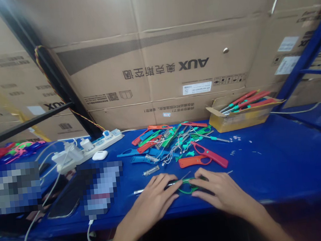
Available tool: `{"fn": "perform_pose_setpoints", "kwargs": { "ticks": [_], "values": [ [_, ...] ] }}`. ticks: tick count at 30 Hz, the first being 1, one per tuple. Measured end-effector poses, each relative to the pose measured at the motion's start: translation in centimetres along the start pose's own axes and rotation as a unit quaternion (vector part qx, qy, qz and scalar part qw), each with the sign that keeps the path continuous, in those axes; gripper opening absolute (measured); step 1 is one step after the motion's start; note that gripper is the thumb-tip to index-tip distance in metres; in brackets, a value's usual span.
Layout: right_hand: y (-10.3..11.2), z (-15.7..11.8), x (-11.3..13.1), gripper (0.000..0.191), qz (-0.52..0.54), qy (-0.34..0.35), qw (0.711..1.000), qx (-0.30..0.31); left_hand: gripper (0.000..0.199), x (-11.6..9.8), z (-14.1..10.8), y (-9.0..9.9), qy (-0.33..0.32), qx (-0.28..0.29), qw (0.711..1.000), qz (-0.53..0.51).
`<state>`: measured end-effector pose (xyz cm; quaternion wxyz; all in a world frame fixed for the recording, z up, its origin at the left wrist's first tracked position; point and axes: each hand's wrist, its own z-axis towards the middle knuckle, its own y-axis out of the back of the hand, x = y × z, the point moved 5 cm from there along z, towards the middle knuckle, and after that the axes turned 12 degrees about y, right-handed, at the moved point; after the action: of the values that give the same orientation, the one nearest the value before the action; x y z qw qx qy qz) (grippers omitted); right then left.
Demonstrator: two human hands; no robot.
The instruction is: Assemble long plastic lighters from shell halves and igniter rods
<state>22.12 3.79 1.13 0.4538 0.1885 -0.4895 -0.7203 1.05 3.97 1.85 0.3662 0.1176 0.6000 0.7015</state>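
My left hand (159, 196) and my right hand (218, 187) meet over a green lighter part (185, 188) near the table's front edge. The fingers of both hands are curled onto it, one hand at each side. A metal tube end (139, 192) sticks out to the left, past my left hand. Just beyond lie an orange handle shell (191, 162) and a red one (213, 156). A small clear piece (151, 170) lies beyond my left hand. Farther back is a pile of blue, red and green shells, metal tubes and white wires (168, 155).
A yellow-taped carton (240, 122) holds red lighters at the back right. Small white bits (236, 138) lie before it. On the left are a power strip (91, 151), a white earphone case (100, 155), phones (103, 190) and cables. Large cardboard boxes (156, 49) stand behind the blue table (289, 161).
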Motion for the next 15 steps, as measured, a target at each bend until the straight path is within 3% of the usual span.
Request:
{"fn": "perform_pose_setpoints", "kwargs": {
  "ticks": [9, 12, 15],
  "values": [
    [0.5, -0.3, -0.1, 0.030, -0.016, -0.005, 0.998, -0.068, 0.046, 0.2, -0.2, -0.4, -0.003, 0.007, 1.000, 0.002],
    [0.9, -0.4, -0.1, 0.029, -0.030, -0.003, 0.994, -0.102, 0.043, 0.3, -0.2, 0.4, -0.010, -0.044, 0.999, -0.016],
    [1.3, -0.5, 0.0, 0.027, -0.047, 0.007, 0.990, -0.130, 0.035, -0.4, -1.6, 2.4, -0.038, -0.119, 0.985, -0.115]
  ]
}}
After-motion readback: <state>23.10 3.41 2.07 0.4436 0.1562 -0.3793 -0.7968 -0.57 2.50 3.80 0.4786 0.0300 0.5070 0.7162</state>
